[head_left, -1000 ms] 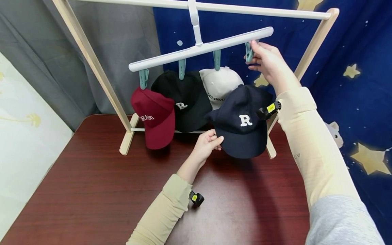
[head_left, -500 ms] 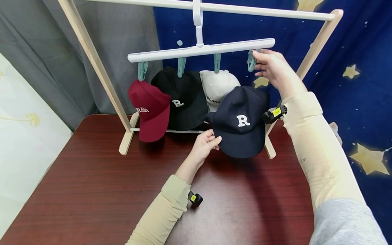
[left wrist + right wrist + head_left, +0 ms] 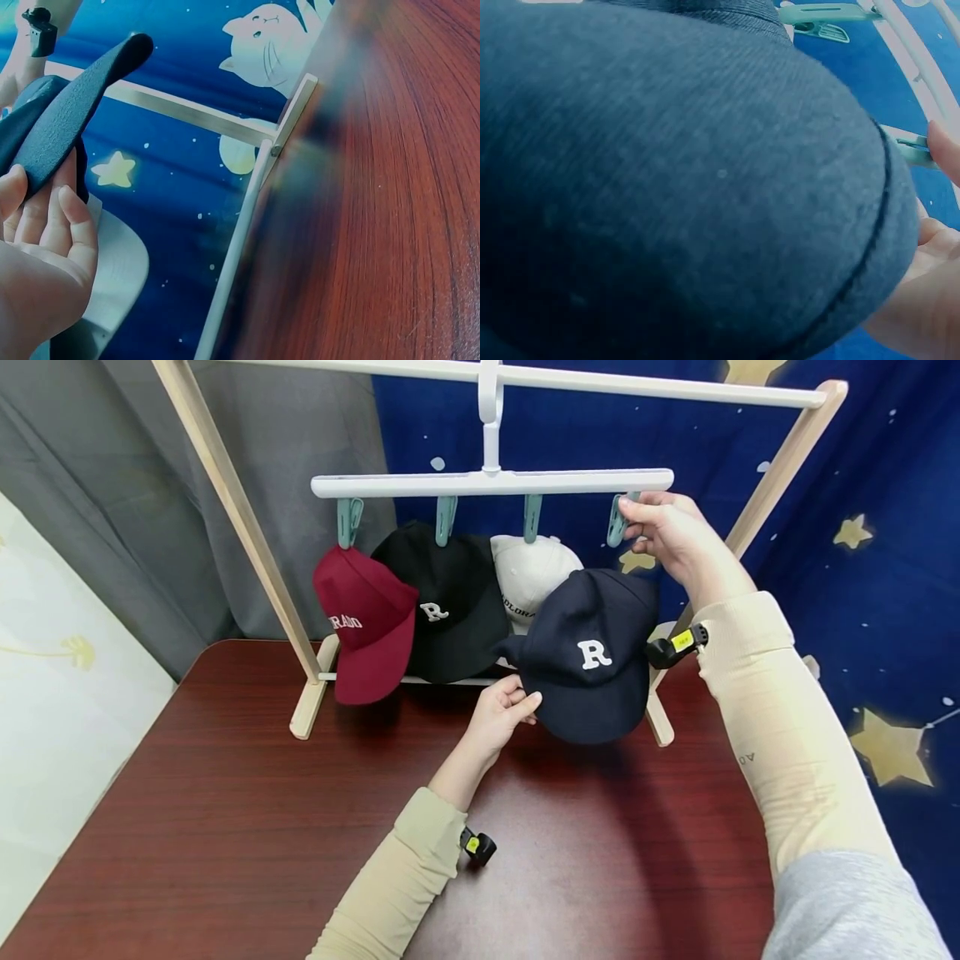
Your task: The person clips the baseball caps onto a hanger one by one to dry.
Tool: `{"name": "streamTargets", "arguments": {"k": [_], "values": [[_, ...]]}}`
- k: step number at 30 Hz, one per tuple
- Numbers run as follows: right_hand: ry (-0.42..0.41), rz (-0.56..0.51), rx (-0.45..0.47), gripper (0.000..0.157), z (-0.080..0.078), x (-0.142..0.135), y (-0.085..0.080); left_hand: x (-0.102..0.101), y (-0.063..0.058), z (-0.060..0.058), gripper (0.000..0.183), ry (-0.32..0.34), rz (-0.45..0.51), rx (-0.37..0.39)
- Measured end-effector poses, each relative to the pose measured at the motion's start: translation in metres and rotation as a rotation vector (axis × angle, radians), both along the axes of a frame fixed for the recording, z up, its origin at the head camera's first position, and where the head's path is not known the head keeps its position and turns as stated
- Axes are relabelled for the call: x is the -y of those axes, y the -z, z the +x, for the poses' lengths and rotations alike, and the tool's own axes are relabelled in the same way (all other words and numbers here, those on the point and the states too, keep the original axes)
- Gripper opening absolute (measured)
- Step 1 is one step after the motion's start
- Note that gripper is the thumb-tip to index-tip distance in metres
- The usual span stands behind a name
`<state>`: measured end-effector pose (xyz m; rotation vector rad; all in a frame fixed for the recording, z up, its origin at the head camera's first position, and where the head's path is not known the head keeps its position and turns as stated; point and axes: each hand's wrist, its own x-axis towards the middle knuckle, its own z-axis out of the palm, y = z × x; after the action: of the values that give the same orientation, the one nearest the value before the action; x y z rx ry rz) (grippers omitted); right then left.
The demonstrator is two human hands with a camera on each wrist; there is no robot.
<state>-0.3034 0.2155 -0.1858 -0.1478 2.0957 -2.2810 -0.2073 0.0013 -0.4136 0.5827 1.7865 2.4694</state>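
Note:
With thumb and curled fingers, my left hand (image 3: 497, 714) pinches the brim edge of a navy cap (image 3: 592, 706) bearing a white R; the left wrist view shows the brim (image 3: 71, 112) between thumb and fingers. My right hand (image 3: 678, 539) grips the teal clip (image 3: 617, 522) at the right end of a white hanger (image 3: 480, 485). A gap shows between this clip and the cap's crown below it. From the other clips hang a red cap (image 3: 371, 618), a black cap (image 3: 468, 627) and a white cap (image 3: 534, 568), partly behind the navy one. Navy fabric (image 3: 705, 180) fills much of the right wrist view.
The hanger hooks over the top bar (image 3: 660, 387) of a wooden rack, whose feet (image 3: 306, 717) stand on a reddish-brown table (image 3: 247, 827). Grey (image 3: 300, 443) and star-patterned blue curtains (image 3: 885, 435) hang behind.
The hanger, tilted up at its right end before, is now about level. My right hand moved down and slightly right with the clip. The red cap rose a little; my left hand barely moved.

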Motion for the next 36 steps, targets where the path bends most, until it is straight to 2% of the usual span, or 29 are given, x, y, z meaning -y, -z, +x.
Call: {"name": "streamTargets", "arguments": {"k": [9, 17, 23, 32, 36], "values": [[-0.005, -0.025, 0.005, 0.013, 0.0025, -0.0007, 0.0020, -0.0004, -0.0012, -0.0012, 0.009, -0.044, 0.013, -0.025], [0.038, -0.019, 0.012, 0.016, 0.0048, -0.0014, 0.0031, -0.0018, -0.0011, -0.0008, 0.016, -0.095, 0.023, -0.016], [0.068, -0.008, -0.024, 0.021, 0.0066, -0.0016, 0.0050, -0.0044, -0.0008, -0.0014, 0.018, -0.120, 0.045, -0.009], [0.057, 0.004, -0.106, 0.021, 0.0057, -0.0013, 0.0061, -0.0091, -0.0016, -0.0005, 0.019, -0.140, 0.076, 0.005], [0.075, -0.002, -0.105, 0.022, 0.0062, -0.0012, 0.0058, -0.0094, -0.0009, -0.0009, 0.020, -0.147, 0.081, -0.002]]}}
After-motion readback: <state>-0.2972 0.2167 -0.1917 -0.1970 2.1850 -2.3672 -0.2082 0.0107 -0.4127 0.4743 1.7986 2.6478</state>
